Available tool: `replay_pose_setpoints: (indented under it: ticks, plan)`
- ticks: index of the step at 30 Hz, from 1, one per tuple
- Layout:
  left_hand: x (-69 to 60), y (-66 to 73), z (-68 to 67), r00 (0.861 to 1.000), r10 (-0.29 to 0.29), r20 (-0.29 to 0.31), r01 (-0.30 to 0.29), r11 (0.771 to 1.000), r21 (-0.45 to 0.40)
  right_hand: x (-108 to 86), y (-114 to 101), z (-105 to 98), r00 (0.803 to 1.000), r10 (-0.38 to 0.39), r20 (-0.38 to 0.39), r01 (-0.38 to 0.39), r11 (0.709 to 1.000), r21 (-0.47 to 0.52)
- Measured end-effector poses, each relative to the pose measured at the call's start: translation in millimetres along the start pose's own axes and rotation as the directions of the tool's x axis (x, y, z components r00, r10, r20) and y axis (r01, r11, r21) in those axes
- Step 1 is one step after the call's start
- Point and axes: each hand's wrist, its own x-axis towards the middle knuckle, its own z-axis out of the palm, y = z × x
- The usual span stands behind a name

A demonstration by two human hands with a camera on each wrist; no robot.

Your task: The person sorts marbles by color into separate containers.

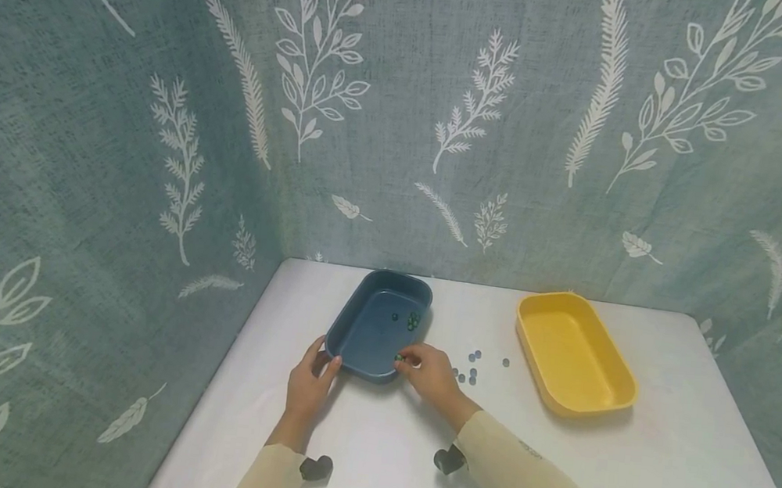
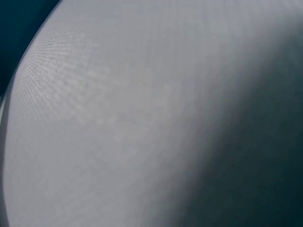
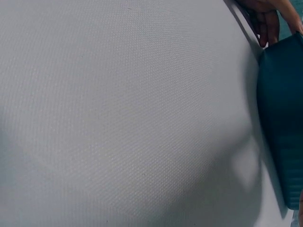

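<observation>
A dark blue tub [image 1: 369, 344] stands on the white table. At its near left corner my left hand [image 1: 309, 385] grips the rim, thumb over the edge and fingers along the outer wall. My right hand [image 1: 431, 372] is at the near right rim, its thumb and fingertips pinching a small green marble [image 1: 399, 358]. Several green marbles [image 1: 413, 322] lie together on the tub's right side, with one dark marble [image 1: 394, 317] apart from them. In the right wrist view, the tub's outer wall [image 3: 281, 118] shows with left-hand fingers [image 3: 271, 26] at its corner. The left wrist view is mostly blurred tabletop.
Several pale blue-grey marbles [image 1: 472, 375] lie scattered right of my right hand, and a single one [image 1: 505, 362] sits nearer the yellow tub [image 1: 573, 364]. A leaf-patterned cloth [image 1: 403, 119] hangs behind the table [image 1: 371, 454] and along its left side.
</observation>
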Motion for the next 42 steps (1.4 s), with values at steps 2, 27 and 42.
replay_pose_setpoints:
  ticks: [2,27,42]
  plan:
    - [0.4,1.2,1.6,1.0,0.006,0.005,-0.006,1.0,-0.012,-0.4,0.6,-2.1,1.0,-0.004,-0.007,0.004,1.0,0.0]
    - [-1.0,7.1,7.7,0.999,0.042,0.014,-0.041,0.998,-0.047,-18.3,13.3,-12.1,0.997,-0.051,-0.056,0.053,0.998,0.039]
    - [-2.2,7.5,-8.0,0.999,-0.017,0.049,0.022,0.996,-0.083,-53.8,45.6,-63.1,0.972,-0.068,-0.224,0.075,0.997,0.019]
